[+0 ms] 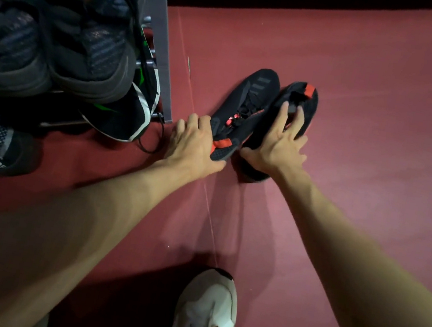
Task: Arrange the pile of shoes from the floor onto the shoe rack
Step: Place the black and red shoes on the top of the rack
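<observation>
Grip: left hand [195, 143] holds one black-and-red shoe [241, 111], right hand [276, 147] its mate [300, 103], both on floor [370, 131] beside part-filled shoe rack [157, 27]; placement pending.

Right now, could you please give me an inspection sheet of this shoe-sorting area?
Surface: dark red floor, seam lines across it.
Job's things: two black knit sneakers with red tabs, left sneaker and right sneaker, side by side on the floor; grey shoe rack holds dark shoes.
Clutter: white sneaker near bottom edge.
Grippers: left hand grips left sneaker's heel; right hand grips right sneaker.
Cables: nothing seen.
Surroundings: dim.
</observation>
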Tool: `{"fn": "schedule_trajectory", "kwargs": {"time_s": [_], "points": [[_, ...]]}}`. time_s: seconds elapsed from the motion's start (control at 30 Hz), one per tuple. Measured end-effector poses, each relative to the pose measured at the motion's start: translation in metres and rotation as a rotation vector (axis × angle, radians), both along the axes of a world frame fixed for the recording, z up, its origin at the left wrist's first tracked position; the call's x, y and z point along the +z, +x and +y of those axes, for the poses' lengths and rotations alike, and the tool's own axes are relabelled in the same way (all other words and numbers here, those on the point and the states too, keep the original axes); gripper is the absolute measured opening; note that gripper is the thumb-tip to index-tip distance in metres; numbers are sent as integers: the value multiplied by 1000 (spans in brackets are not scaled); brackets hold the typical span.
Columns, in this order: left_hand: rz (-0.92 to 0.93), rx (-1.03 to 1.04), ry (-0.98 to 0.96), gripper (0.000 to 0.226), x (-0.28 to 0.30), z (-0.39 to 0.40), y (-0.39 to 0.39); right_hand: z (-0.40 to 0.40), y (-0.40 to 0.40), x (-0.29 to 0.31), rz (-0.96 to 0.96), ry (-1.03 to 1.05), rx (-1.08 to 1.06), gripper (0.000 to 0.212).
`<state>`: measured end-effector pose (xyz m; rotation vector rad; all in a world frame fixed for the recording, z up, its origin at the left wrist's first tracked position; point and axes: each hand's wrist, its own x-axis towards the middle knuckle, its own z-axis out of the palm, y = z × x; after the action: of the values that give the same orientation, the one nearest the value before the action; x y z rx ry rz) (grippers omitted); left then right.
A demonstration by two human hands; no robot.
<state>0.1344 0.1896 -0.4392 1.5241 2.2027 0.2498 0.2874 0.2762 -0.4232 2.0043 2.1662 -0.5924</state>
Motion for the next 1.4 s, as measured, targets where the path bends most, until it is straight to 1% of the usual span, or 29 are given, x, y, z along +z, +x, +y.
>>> {"fn": "schedule_trajectory", "kwargs": {"time_s": [0.07, 0.13, 0.17, 0.23, 0.3, 0.4, 0.47, 0.53, 0.63, 0.7, 0.77, 0.83, 0.93, 1.0, 1.07, 1.2, 1.3, 1.37, 1.4], "points": [[-23, 0, -19, 95, 0, -14, -9, 13, 2, 8, -37, -71, 18, 137], [-62, 3, -27, 96, 0, -31, -16, 24, 7, 13, -42, -123, 9, 133], [-71, -3, -24, 96, -1, -40, -18, 27, 10, 14, -22, -108, 2, 128], [-77, -25, -3, 97, -3, -56, -23, 29, 13, 13, 65, -42, -8, 108], [-101, -44, -9, 98, -3, -70, -28, 25, 12, 12, 131, -35, -54, 92], [-134, -119, -33, 97, -2, -86, -39, 14, 14, 6, 88, -95, -67, 76], [-156, -172, -51, 95, 1, -94, -47, 6, 19, 9, 37, -90, 6, 56], [-169, -221, -89, 93, 5, -101, -58, 0, 29, 19, 13, -42, 102, 38], [-192, -323, -121, 90, 8, -110, -76, -12, 53, 35, 66, 80, 273, 18], [-219, -393, -143, 86, 8, -114, -83, -23, 64, 43, 92, 135, 419, 17], [-245, -397, -142, 88, 7, -119, -84, -33, 66, 50, 64, 176, 570, 18], [-270, -320, -109, 98, 6, -124, -84, -49, 57, 59, 27, 198, 722, 13], [-276, -244, -58, 119, 4, -135, -89, -77, 35, 62, -19, 158, 887, 19], [-303, -234, -42, 130, 7, -142, -90, -95, 21, 57, -29, 102, 920, 22], [-340, -225, -18, 133, 11, -146, -90, -107, 14, 53, 25, 92, 922, 22], [-380, -191, 64, 129, 18, -146, -87, -118, 14, 54, 166, 148, 943, 15], [-362, -221, 92, 126, 24, -147, -87, -121, 12, 48, 216, 132, 980, 22], [-333, -259, 68, 119, 26, -148, -86, -123, 9, 45, 230, 110, 962, 26], [-324, -265, 58, 116, 25, -148, -85, -125, 7, 45, 229, 115, 932, 35]]}}
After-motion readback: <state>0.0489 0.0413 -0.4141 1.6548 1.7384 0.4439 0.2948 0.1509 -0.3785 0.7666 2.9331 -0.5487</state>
